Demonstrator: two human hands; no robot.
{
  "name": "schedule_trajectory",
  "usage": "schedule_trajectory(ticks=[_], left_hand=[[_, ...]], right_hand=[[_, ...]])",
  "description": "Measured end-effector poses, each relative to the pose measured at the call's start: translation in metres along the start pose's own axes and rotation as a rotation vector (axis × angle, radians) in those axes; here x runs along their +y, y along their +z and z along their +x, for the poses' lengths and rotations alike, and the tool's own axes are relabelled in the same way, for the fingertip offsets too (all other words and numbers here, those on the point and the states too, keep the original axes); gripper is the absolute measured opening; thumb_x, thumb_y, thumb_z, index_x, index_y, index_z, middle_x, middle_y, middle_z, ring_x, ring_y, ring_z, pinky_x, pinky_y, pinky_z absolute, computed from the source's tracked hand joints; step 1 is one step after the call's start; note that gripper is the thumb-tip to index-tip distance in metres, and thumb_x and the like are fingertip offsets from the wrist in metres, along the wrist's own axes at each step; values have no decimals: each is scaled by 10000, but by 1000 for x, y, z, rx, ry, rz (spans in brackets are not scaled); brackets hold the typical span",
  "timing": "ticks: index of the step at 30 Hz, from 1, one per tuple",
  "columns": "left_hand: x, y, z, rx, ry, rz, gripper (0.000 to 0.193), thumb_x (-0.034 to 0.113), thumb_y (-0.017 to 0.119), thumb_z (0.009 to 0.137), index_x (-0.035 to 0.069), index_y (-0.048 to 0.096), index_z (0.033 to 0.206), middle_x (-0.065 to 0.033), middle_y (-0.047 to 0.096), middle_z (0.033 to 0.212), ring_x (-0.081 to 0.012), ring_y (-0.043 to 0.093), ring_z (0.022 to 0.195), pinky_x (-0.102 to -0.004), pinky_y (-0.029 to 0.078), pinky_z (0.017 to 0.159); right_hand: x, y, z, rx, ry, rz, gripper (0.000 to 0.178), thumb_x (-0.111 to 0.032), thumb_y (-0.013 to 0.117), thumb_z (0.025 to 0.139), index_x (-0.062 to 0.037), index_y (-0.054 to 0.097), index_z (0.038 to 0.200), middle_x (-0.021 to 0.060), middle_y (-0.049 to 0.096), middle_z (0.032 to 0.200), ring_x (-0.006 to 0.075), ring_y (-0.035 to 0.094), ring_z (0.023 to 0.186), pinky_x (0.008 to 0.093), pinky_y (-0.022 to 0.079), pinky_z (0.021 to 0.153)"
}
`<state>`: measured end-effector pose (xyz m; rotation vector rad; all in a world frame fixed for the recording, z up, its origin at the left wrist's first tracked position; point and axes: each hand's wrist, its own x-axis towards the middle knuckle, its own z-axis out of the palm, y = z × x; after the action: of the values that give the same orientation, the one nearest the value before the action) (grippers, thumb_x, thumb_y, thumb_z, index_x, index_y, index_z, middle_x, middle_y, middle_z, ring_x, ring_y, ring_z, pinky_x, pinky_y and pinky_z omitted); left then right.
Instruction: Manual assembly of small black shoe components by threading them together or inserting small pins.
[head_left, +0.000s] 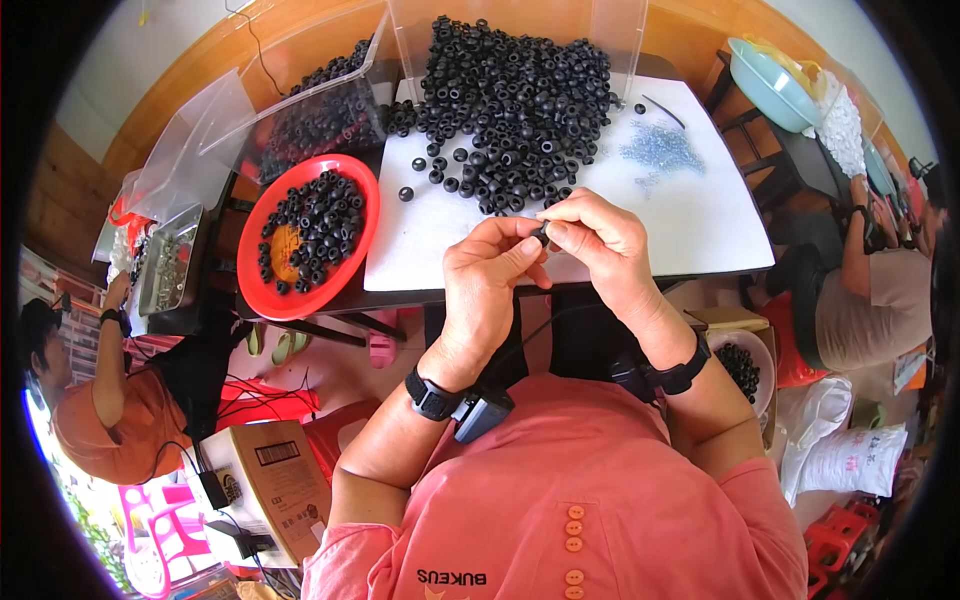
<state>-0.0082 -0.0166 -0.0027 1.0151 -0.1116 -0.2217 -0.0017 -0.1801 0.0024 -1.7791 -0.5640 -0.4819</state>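
Note:
A small round black piece with a hole (pixel 541 234) is pinched between my fingertips, just above the near edge of the white board (pixel 420 255). My left hand (pixel 488 275) closes on it with thumb and fingers. From the other side my right hand (pixel 602 238) holds it, thumb and forefinger pressed together; anything smaller between them is hidden. Beyond my hands a large heap of matching black pieces (pixel 510 110) spills forward over the board. Right of the heap lie small clear bluish pieces (pixel 662 148), with a thin dark stick (pixel 663 110) behind them.
A red plate (pixel 257 225) of black pieces stands to the left. Behind it is a clear bin (pixel 300 130) of more. A bowl of black pieces (pixel 740 372) sits low at right. Co-workers sit at left (pixel 120 420) and right (pixel 870 310); a carton (pixel 265 490) stands lower left.

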Motion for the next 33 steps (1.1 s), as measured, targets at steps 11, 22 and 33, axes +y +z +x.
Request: schedule_trajectory(ticks=[11, 22, 33], left_hand=[[-2, -2, 0, -20, 3, -31, 131, -2, 614, 932, -50, 631, 1053, -96, 650, 898, -160, 623, 719, -276, 547, 608], [-4, -4, -2, -32, 29, 63, 151, 19, 619, 935, -63, 624, 1061, -116, 661, 887, -179, 629, 693, -290, 520, 604], [-7, 0, -2, 4, 50, 114, 152, 7, 618, 930, -66, 627, 1063, -114, 657, 883, -165, 619, 681, -275, 514, 573]], right_hand=[[-3, 1, 1, 33, -144, -126, 42, -41, 664, 894, -11, 642, 914, 69, 566, 763, 167, 553, 642, 290, 447, 583], [-18, -4, 8, -47, 171, -42, 169, -112, 711, 850, -2, 591, 806, 89, 568, 665, 151, 543, 577, 289, 430, 551], [-19, 0, 0, 10, -4, -288, 150, -104, 652, 897, -43, 556, 799, 120, 611, 739, 310, 624, 604, 383, 468, 528]])
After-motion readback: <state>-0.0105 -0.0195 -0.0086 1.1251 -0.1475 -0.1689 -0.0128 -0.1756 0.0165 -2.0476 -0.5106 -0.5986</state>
